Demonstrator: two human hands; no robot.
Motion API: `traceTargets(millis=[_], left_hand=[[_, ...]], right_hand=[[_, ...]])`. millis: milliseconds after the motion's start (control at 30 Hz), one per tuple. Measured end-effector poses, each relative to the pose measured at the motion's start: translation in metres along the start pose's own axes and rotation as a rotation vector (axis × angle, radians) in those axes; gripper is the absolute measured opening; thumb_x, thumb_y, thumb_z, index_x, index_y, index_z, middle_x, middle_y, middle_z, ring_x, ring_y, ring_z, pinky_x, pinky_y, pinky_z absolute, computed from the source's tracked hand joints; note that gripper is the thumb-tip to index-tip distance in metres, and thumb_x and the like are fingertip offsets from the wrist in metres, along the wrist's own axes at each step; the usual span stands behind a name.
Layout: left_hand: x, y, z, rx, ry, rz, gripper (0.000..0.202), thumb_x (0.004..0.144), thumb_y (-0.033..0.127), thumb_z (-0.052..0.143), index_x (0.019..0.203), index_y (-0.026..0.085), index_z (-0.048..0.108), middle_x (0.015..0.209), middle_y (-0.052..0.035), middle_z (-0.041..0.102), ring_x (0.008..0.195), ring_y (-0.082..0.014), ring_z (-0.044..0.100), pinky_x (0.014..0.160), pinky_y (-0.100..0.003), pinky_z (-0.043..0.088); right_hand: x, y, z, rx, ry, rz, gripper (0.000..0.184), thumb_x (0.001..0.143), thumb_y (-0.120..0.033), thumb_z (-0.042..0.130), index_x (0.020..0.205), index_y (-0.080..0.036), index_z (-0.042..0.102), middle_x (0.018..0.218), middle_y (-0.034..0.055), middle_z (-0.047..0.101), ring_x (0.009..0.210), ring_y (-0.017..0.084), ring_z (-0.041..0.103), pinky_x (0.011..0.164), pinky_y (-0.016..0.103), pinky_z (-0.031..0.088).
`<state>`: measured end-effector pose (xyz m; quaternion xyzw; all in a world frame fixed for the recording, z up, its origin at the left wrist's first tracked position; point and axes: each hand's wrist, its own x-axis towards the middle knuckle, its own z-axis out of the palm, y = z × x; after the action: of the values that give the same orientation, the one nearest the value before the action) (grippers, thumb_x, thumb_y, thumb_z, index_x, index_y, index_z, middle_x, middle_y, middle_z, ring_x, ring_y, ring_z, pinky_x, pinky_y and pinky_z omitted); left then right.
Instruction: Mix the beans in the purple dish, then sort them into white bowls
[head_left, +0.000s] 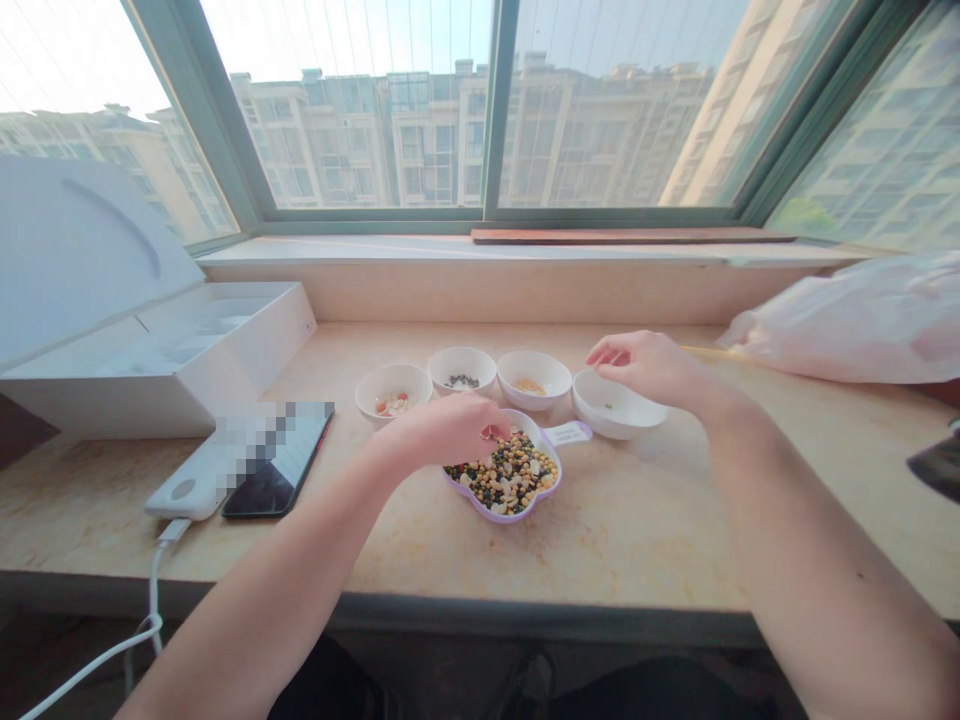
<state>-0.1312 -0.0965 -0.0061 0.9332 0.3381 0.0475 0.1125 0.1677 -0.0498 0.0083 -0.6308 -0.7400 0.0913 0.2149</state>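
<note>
My left hand (454,430) is over the purple-rimmed, handled dish (504,518), its fingers pinched together at the mixed beans (517,480). These are dark, yellowish and pale pieces; whatever lies between the fingertips is too small to make out. Above the right-most white bowl (630,425) hovers my right hand (637,365), fingers curled together, with their tips partly hidden. A tiny greenish piece lies inside that bowl. Three more white bowls stand in an arc: one with red and pale pieces (393,404), one with dark beans (461,382), one with yellow beans (530,387).
On the left are an open white box (247,340), a phone (281,465) and a white power bank (195,480) with a cable (155,590). A plastic bag (855,320) lies at the right. Behind the counter (600,550) rises a window.
</note>
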Motion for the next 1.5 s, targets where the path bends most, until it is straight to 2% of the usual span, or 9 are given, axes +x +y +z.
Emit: traceTargets(millis=[100,200,333,433,667,1033,1200,1333,1500], left_hand=[[0.002,0.005,0.003,0.005,-0.096,0.007,0.027,0.086,0.019,0.06,0.104,0.026,0.078,0.106,-0.0023,0.076,0.089,-0.0175,0.068,0.069,-0.026,0.046],[0.003,0.005,0.004,-0.008,-0.123,-0.01,0.036,0.086,0.021,0.062,0.119,0.026,0.076,0.115,-0.0029,0.075,0.097,-0.019,0.069,0.072,-0.026,0.047],[0.006,0.005,0.005,0.004,-0.124,-0.012,0.035,0.086,0.012,0.057,0.11,0.026,0.078,0.112,-0.0013,0.077,0.097,-0.0182,0.069,0.076,-0.026,0.047],[0.007,0.006,0.005,-0.002,-0.122,-0.014,0.032,0.088,0.011,0.053,0.101,0.024,0.079,0.107,-0.0004,0.077,0.091,-0.0168,0.068,0.075,-0.026,0.046],[0.009,0.005,0.006,-0.013,-0.148,-0.034,0.031,0.089,0.012,0.05,0.1,0.023,0.077,0.107,-0.0001,0.077,0.085,-0.0141,0.066,0.072,-0.024,0.044],[0.008,0.003,0.01,-0.043,-0.076,-0.003,0.031,0.087,0.01,0.051,0.097,0.023,0.077,0.102,-0.0012,0.079,0.084,-0.0161,0.068,0.067,-0.025,0.044],[0.005,0.007,0.004,-0.055,-0.052,0.0,0.031,0.084,0.004,0.05,0.089,0.022,0.075,0.096,-0.001,0.078,0.077,-0.0146,0.066,0.066,-0.024,0.043],[0.002,0.013,-0.001,-0.064,-0.029,-0.002,0.032,0.085,0.002,0.048,0.088,0.019,0.074,0.092,-0.0011,0.076,0.076,-0.0135,0.065,0.068,-0.024,0.044],[0.003,0.006,0.002,-0.098,0.085,0.033,0.033,0.087,0.002,0.049,0.098,0.02,0.075,0.098,-0.0014,0.077,0.086,-0.0152,0.068,0.077,-0.025,0.047]], right_hand=[[0.004,0.012,0.0,-0.053,-0.123,0.054,0.019,0.077,-0.025,0.064,0.086,-0.021,0.08,0.089,0.0055,0.079,0.079,0.024,0.072,0.067,0.031,0.054],[0.005,0.013,0.006,-0.039,-0.273,0.063,0.021,0.078,-0.03,0.065,0.087,-0.02,0.081,0.088,0.007,0.08,0.078,0.025,0.072,0.063,0.031,0.053],[0.003,0.007,0.013,0.037,-0.41,0.112,0.036,0.088,-0.047,0.058,0.093,-0.019,0.08,0.091,0.0094,0.08,0.081,0.025,0.072,0.061,0.03,0.052],[0.002,0.004,0.015,0.095,-0.442,0.126,0.043,0.087,-0.056,0.061,0.099,-0.019,0.078,0.101,0.0111,0.079,0.084,0.025,0.072,0.063,0.03,0.055],[0.002,0.004,0.02,0.044,-0.437,0.104,0.054,0.084,-0.068,0.061,0.1,-0.018,0.076,0.097,0.0121,0.077,0.084,0.026,0.071,0.064,0.031,0.053],[0.005,0.01,0.026,-0.054,-0.292,0.056,0.041,0.09,-0.056,0.057,0.099,-0.019,0.072,0.108,0.0126,0.078,0.094,0.029,0.073,0.079,0.037,0.055],[0.004,0.007,0.028,-0.08,-0.259,0.068,0.043,0.094,-0.056,0.052,0.103,-0.019,0.071,0.106,0.0114,0.078,0.095,0.03,0.072,0.079,0.036,0.054],[0.003,0.002,0.024,-0.104,-0.252,0.078,0.042,0.097,-0.052,0.047,0.093,-0.019,0.073,0.1,0.0119,0.078,0.091,0.029,0.072,0.077,0.035,0.052],[0.001,-0.009,0.021,-0.132,-0.026,0.112,0.036,0.093,-0.049,0.055,0.092,-0.018,0.072,0.099,0.0129,0.077,0.088,0.028,0.07,0.074,0.035,0.05]])
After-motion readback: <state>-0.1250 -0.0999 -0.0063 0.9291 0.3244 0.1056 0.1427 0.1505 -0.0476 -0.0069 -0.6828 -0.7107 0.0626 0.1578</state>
